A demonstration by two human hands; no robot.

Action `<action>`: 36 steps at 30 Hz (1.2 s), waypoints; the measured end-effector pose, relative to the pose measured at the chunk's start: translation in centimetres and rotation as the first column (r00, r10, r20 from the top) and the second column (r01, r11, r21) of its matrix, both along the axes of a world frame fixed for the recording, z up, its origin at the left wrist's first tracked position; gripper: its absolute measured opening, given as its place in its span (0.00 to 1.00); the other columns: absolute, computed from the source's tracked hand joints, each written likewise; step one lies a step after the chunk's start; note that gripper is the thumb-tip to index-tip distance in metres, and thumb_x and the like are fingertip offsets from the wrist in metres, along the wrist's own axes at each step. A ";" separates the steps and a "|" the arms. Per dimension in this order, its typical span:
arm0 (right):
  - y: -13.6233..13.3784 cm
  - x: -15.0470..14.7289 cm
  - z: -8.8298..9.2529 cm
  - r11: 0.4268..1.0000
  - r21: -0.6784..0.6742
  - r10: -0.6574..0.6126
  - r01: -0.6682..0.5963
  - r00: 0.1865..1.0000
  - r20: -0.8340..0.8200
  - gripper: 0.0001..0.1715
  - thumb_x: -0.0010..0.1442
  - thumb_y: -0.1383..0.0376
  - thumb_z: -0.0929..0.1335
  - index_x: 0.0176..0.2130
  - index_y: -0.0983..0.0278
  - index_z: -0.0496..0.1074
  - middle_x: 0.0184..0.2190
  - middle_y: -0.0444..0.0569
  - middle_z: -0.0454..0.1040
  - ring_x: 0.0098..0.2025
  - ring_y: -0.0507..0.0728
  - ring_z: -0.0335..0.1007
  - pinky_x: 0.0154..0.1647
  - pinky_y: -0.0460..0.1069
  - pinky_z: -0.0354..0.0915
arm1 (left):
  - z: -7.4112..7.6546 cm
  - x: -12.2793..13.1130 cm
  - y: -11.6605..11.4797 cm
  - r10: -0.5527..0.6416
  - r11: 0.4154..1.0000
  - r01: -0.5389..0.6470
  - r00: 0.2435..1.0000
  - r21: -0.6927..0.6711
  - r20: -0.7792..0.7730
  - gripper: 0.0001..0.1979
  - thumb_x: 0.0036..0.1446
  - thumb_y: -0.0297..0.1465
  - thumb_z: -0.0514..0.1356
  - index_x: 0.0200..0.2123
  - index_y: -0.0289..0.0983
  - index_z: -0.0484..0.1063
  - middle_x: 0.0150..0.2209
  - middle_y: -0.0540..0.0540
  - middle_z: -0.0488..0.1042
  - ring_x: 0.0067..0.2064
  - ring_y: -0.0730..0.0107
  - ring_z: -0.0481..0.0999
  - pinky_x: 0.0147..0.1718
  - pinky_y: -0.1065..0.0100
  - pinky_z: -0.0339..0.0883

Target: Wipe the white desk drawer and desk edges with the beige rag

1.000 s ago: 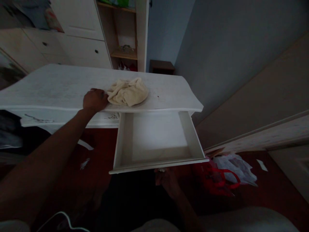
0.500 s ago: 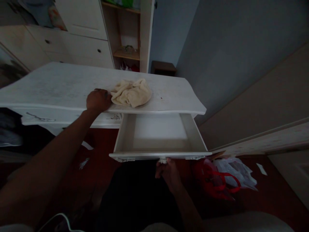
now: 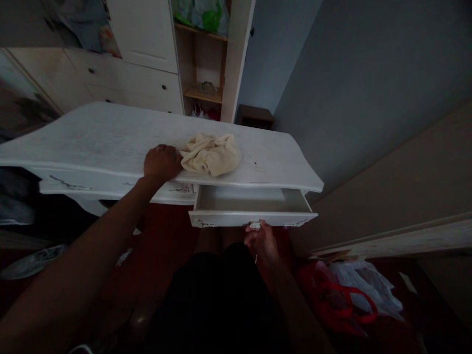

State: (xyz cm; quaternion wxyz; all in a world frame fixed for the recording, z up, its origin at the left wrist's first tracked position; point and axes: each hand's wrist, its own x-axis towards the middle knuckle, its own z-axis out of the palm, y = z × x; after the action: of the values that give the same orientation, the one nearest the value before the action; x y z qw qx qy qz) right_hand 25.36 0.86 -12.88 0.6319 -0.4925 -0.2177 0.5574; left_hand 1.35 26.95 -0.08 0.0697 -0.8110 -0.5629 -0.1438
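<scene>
A white desk point(image 3: 121, 130) with a wavy front edge stands before me. On its top lies a crumpled cream cloth point(image 3: 214, 156). My left hand point(image 3: 162, 162) is closed at the cloth's left end and rests on the desk near the front edge. Below the top, a white drawer point(image 3: 228, 219) is partly pulled out, and the part of its inside that shows holds nothing. My right hand point(image 3: 261, 238) has its fingers closed on the drawer's pale knob point(image 3: 255, 225) at the middle of the front.
Behind the desk stand white cabinets point(image 3: 147, 37) and a shelf unit with bags. A small brown stand point(image 3: 255, 114) is by the grey wall. On the red floor at the right lie a red bag point(image 3: 332, 300) and a white plastic bag point(image 3: 368, 285).
The drawer has slid inward toward the desk, so less of its inside shows. My right hand has moved forward with the knob. My left hand stays beside the cloth; the camera view has shifted.
</scene>
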 end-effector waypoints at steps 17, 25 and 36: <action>10.3 2.5 1.0 0.997 -0.045 -0.057 0.054 0.996 -0.071 0.24 0.60 0.49 0.61 0.29 0.65 0.71 0.18 0.48 0.73 0.19 0.52 0.66 0.21 0.45 0.60 | -1.0 -0.1 0.7 0.024 0.997 -0.026 0.999 0.071 0.034 0.21 0.63 0.37 0.46 0.44 0.30 0.73 0.47 0.32 0.74 0.51 0.50 0.72 0.50 0.56 0.60; 10.3 1.9 2.9 0.979 -0.204 -0.042 0.019 0.994 -0.106 0.30 0.67 0.51 0.52 0.35 0.66 0.71 0.21 0.49 0.75 0.19 0.52 0.66 0.22 0.45 0.60 | -1.1 -0.2 0.7 0.018 0.997 -0.020 0.999 0.081 0.034 0.21 0.62 0.36 0.47 0.44 0.29 0.73 0.48 0.31 0.73 0.51 0.50 0.72 0.50 0.56 0.60; 5.8 1.4 9.4 0.991 0.134 -0.036 -0.027 0.896 0.443 0.26 0.57 0.44 0.68 0.35 0.65 0.73 0.22 0.47 0.73 0.23 0.51 0.65 0.26 0.47 0.61 | -1.4 -0.2 0.7 0.007 0.993 -0.011 0.999 0.116 0.035 0.21 0.63 0.36 0.46 0.42 0.30 0.73 0.45 0.32 0.74 0.51 0.50 0.72 0.50 0.56 0.60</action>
State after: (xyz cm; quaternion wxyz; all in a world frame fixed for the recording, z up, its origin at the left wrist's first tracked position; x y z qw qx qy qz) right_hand 26.76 6.63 -3.52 0.5990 -0.5629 -0.3927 0.4125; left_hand 1.11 27.69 -1.46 0.1079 -0.8005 -0.5581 -0.1899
